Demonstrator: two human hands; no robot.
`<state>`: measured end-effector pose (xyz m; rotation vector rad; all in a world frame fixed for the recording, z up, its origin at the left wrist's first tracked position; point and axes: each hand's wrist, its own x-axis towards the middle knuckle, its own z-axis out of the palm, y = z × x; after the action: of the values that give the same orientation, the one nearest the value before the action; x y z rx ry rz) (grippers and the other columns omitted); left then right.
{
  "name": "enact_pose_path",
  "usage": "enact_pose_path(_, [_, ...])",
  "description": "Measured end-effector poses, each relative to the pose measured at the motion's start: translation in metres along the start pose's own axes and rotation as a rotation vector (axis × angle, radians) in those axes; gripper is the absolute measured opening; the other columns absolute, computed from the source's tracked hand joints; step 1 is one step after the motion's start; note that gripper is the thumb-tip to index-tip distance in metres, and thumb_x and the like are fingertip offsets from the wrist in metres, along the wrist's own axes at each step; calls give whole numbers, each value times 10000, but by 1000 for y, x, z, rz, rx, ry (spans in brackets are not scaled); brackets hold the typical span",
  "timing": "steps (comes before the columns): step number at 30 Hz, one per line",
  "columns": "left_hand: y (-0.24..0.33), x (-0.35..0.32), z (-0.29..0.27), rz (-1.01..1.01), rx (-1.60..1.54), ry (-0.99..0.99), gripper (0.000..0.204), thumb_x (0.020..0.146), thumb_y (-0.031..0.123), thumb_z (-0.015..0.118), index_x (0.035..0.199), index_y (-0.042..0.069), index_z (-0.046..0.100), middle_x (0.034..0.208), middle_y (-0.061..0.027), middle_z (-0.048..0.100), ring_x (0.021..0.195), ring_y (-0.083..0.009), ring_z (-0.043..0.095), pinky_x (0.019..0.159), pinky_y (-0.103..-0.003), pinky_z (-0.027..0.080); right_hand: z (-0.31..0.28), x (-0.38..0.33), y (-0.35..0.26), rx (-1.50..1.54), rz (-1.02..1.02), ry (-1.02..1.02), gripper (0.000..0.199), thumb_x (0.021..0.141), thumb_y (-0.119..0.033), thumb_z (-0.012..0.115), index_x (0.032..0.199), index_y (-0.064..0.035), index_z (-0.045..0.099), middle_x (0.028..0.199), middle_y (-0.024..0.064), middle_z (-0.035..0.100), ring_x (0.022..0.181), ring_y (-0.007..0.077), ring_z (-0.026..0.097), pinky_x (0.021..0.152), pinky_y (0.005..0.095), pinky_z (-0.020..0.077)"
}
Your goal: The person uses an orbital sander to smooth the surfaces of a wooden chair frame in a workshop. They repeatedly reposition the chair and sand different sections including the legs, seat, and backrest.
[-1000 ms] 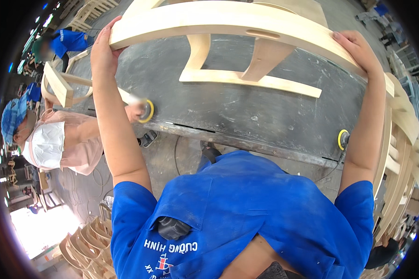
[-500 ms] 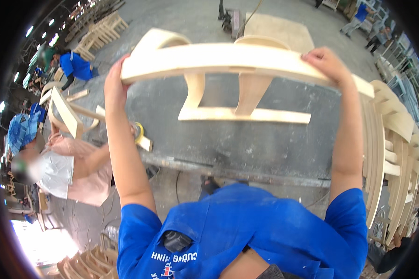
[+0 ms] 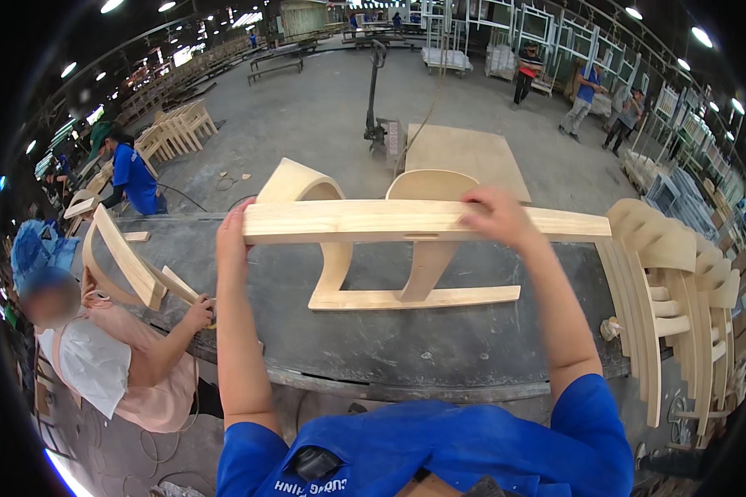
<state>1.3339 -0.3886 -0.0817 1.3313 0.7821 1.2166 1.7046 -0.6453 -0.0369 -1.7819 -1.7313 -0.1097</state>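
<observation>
Both hands — left hand [image 3: 234,234], right hand [image 3: 496,217] — clasp a pale wooden chair frame [image 3: 414,257], its long rail running left to right above the dark surface [image 3: 439,348] — legs pointing away.

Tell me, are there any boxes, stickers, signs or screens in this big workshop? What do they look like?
No boxes, signs or screens show clearly.
White lettering: a small curved patch on the person's blue shirt, at the bottom edge.
Left hand and right hand grip a bare wooden chair frame, with no sticker on it.
</observation>
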Motion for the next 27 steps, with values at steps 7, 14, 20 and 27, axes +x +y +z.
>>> enact_pose_path(7, [-4, -9, -9, 76, 28, -65, 376, 982, 259, 404, 1218, 49, 607, 1111, -59, 633, 940, -114, 603, 754, -257, 498, 102, 44, -140, -420, -211, -78, 719, 675, -459, 776, 1141, 8, 490, 1035, 147, 577, 1034, 290, 556, 885, 390, 431])
enact_pose_path(14, [-11, -41, -32, 139, -66, -211, 415, 1018, 281, 347, 1301, 30, 518, 1220, -99, 578, 1110, -171, 537, 965, -295, 403, 164, 56, -220, -484, -223, -8, 503, 675, -200, 744, 1049, 10, 482, 970, 135, 531, 919, 283, 527, 817, 372, 418])
enact_pose_path(20, [-106, -64, -82, -359, -467, -401, 524, 996, 395, 383, 1437, 112, 361, 1292, -56, 534, 1172, -175, 501, 940, -385, 420, 159, 12, -248, -438, -147, -66, 575, 628, -159, 750, 1107, -1, 474, 1022, 134, 518, 967, 290, 498, 851, 384, 397])
enact_pose_path(27, [-279, -75, -99, -328, 402, -475, 573, 824, 327, 651, 1299, 39, 512, 1168, -112, 602, 1060, -221, 547, 888, -329, 435, 159, -33, -280, -376, -147, -34, 587, 591, -144, 746, 1107, -6, 502, 1040, 119, 518, 958, 271, 488, 819, 380, 384])
